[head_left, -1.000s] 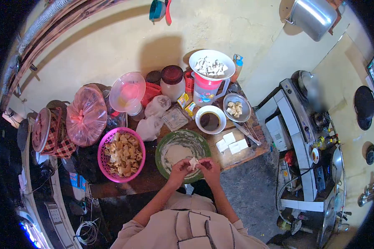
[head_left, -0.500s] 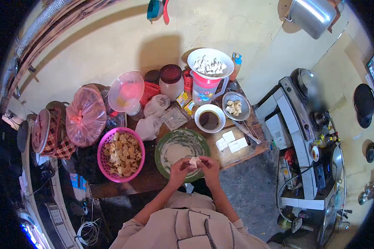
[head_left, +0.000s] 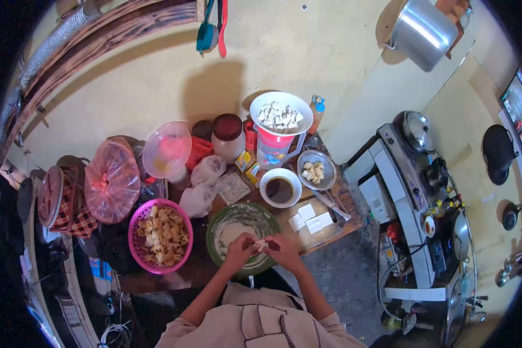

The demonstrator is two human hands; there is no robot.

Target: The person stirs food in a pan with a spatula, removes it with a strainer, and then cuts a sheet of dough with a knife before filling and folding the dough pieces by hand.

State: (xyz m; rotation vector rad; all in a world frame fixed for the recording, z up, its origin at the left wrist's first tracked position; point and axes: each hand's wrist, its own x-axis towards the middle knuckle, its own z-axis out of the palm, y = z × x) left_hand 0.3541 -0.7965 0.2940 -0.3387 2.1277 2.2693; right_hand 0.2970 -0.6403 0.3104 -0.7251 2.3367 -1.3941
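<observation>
My left hand point(head_left: 239, 249) and my right hand point(head_left: 285, 249) meet over the near side of a green bowl point(head_left: 211, 227) that holds white, floury stuff. Between their fingertips they pinch a small pale piece point(head_left: 261, 246), partly covered by the fingers; its kind is too small to make out. To the right lies a board with white blocks point(head_left: 312, 219), a knife point(head_left: 336, 207) beside them. Behind the green bowl stands a white bowl point(head_left: 298, 187) of dark liquid. A pink basket point(head_left: 131, 233) full of browned chunks point(head_left: 161, 235) is on the left.
A metal bowl point(head_left: 332, 169) holds pale pieces. Behind it, a white dish point(head_left: 254, 110) of white pieces sits on a pitcher point(head_left: 268, 152). Plastic bags point(head_left: 194, 200), jars and a tied pink bag point(head_left: 113, 180) crowd the back left. A stove point(head_left: 397, 156) stands right.
The view has tilted up, so the table appears lower in the picture. Both hands stay over the green bowl with the small piece, their fingers now closer around it.
</observation>
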